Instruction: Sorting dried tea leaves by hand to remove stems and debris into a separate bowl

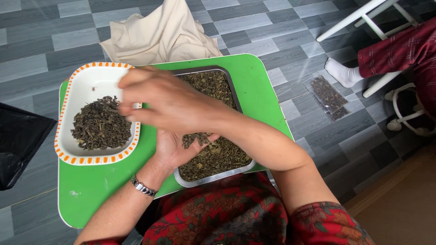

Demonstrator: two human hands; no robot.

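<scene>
**Ana:** Head view looked straight down on a green table [104,190]. Where were the hands?

**Ben:** The left hand [175,147] lay palm up, fingers loosely spread, cupping a small heap of dried leaves [196,138] over the near end of a metal tray [213,174]. The right hand [165,102] crossed above it, fingers bent and drawn together, tips reaching over the rim of a white dish [81,81] with an orange-dashed edge.

**Ana:** Did the right fingers pinch anything?

**Ben:** I could not tell; their undersides faced away and the tips were blurred.

**Ana:** What sat beyond the fingertips?

**Ben:** A darker pile [100,124] of leaves in the dish, just past and below the right fingertips. Under both hands the tray was filled with greener leaves.

**Ana:** Anything blocking sight?

**Ben:** The right hand and forearm covered the tray's middle and hid the left fingertips.

**Ana:** And around them?

**Ben:** A watch [143,187] on the left wrist. Beyond the table's far edge, a cream cloth [159,34] on the grey tiled floor. Well off to the right hand's side, a clear bag [328,96] of leaves on the floor, near another person's white sock [340,72] and a white chair leg [359,18]. On the opposite side, a black bag [20,145].
</scene>
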